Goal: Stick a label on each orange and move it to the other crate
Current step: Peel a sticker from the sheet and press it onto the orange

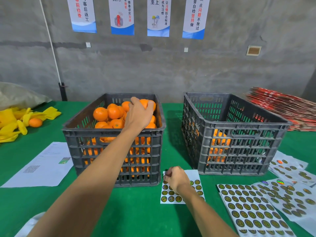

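Observation:
Two dark plastic crates stand on the green table. The left crate [112,132] is heaped with oranges [100,114]. My left hand [138,113] reaches into it, its fingers closed around an orange [145,103] at the far right of the heap. The right crate [239,130] holds a few oranges [219,144] low in its near left corner, seen through the slats. In front of the gap between the crates, my right hand [176,178] rests on a small sheet of round labels [196,187], fingertips pinched at its top left corner. Whether a label is held is hidden.
More label sheets [251,207] lie spread at the right front. A printed paper [42,166] lies left of the full crate. Yellow foam nets [12,122] with one loose orange [35,122] sit at the far left. Red flat cartons [282,106] are stacked at the back right.

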The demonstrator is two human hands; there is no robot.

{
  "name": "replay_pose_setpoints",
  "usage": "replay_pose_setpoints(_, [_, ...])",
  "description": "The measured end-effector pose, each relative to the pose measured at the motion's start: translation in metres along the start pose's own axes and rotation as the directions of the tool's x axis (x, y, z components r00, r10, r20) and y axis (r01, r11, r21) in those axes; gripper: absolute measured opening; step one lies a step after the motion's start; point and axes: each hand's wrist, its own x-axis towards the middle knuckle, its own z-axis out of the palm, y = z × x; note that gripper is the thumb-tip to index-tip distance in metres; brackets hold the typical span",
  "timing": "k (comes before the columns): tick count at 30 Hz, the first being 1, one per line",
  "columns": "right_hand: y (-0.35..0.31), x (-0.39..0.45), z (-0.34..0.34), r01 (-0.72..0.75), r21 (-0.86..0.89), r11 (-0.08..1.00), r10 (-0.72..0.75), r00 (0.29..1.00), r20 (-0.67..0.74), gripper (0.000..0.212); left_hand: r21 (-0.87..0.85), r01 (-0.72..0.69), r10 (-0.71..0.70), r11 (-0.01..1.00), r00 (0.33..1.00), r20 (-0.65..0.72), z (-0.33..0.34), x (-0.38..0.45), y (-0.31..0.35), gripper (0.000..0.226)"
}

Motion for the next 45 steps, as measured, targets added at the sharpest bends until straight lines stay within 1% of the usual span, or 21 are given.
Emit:
replay_pose_setpoints(5, [-0.003, 0.001, -0.002, 0.0, -0.038, 0.999, 0.001, 0.999, 0.036, 0.016, -0.008, 0.015, -0.015, 1.0, 1.0, -0.001, -0.002, 0.0, 0.001, 0.064])
replay_pose_setpoints(7, [-0.001, 0.002, -0.001, 0.006, -0.067, 0.998, -0.004, 1.0, 0.026, 0.017, -0.003, 0.015, -0.015, 1.0, 1.0, -0.003, -0.002, 0.0, 0.001, 0.064])
replay_pose_setpoints(11, [-0.004, 0.002, 0.0, -0.027, -0.165, 0.986, 0.026, 1.0, -0.009, 0.027, -0.006, 0.004, -0.004, 1.0, 1.0, -0.013, -0.001, 0.0, -0.001, 0.063])
replay_pose_setpoints(14, [-0.009, -0.002, 0.004, -0.033, -0.26, 0.965, 0.026, 0.999, -0.031, 0.022, 0.004, 0.006, -0.006, 1.0, 1.0, -0.014, 0.0, 0.0, 0.0, 0.063])
replay_pose_setpoints(17, [-0.011, -0.004, 0.007, -0.045, -0.275, 0.96, 0.031, 0.998, -0.057, 0.019, 0.001, 0.0, 0.0, 1.0, 1.0, -0.024, -0.001, 0.0, -0.001, 0.062])
replay_pose_setpoints(20, [-0.009, -0.003, 0.004, -0.035, -0.242, 0.97, 0.026, 0.999, -0.039, 0.019, 0.004, 0.002, -0.002, 1.0, 1.0, -0.029, -0.001, -0.001, -0.001, 0.063])
replay_pose_setpoints(24, [-0.005, -0.002, 0.001, -0.023, -0.16, 0.987, 0.026, 0.999, 0.019, 0.017, 0.001, 0.008, -0.008, 1.0, 1.0, -0.027, -0.001, 0.0, -0.001, 0.063])
replay_pose_setpoints(27, [-0.004, -0.001, 0.0, -0.03, -0.118, 0.993, 0.034, 0.999, 0.035, 0.015, -0.011, 0.01, -0.011, 1.0, 1.0, -0.026, -0.001, 0.0, -0.001, 0.061])
replay_pose_setpoints(32, [-0.003, -0.001, -0.003, -0.031, -0.037, 0.999, 0.034, 0.998, 0.059, 0.013, -0.031, 0.016, -0.017, 0.999, 1.0, -0.022, -0.003, 0.0, -0.001, 0.064])
replay_pose_setpoints(35, [0.0, 0.0, -0.006, -0.025, 0.004, 1.0, 0.024, 0.997, 0.074, 0.005, -0.034, 0.014, -0.015, 0.999, 1.0, -0.027, -0.002, 0.001, -0.001, 0.064])
replay_pose_setpoints(37, [0.003, 0.001, -0.007, -0.032, 0.056, 0.998, 0.027, 0.997, 0.074, 0.013, -0.034, 0.014, -0.015, 0.999, 0.999, -0.029, -0.002, 0.001, -0.001, 0.064])
replay_pose_setpoints(39, [0.006, 0.002, -0.008, -0.026, 0.1, 0.995, 0.017, 0.996, 0.092, 0.009, -0.033, 0.016, -0.017, 0.999, 0.999, -0.029, -0.002, 0.001, -0.002, 0.064])
replay_pose_setpoints(40, [0.008, 0.001, -0.008, -0.019, 0.112, 0.994, 0.006, 0.994, 0.111, 0.014, -0.035, 0.018, -0.019, 0.999, 0.999, -0.028, -0.002, 0.001, -0.002, 0.064])
replay_pose_setpoints(42, [0.011, 0.002, -0.009, 0.015, 0.111, 0.994, -0.032, 0.988, 0.152, 0.035, -0.04, 0.017, -0.018, 0.999, 0.999, -0.032, -0.001, 0.002, -0.002, 0.064])
replay_pose_setpoints(43, [0.012, 0.002, -0.01, 0.041, 0.102, 0.994, -0.057, 0.985, 0.163, 0.041, -0.039, 0.017, -0.018, 0.999, 0.999, -0.033, -0.001, 0.002, -0.002, 0.064])
replay_pose_setpoints(45, [0.013, 0.002, -0.013, 0.093, 0.086, 0.992, -0.107, 0.979, 0.174, 0.041, -0.036, 0.018, -0.019, 0.999, 0.999, -0.03, -0.001, 0.002, -0.002, 0.065])
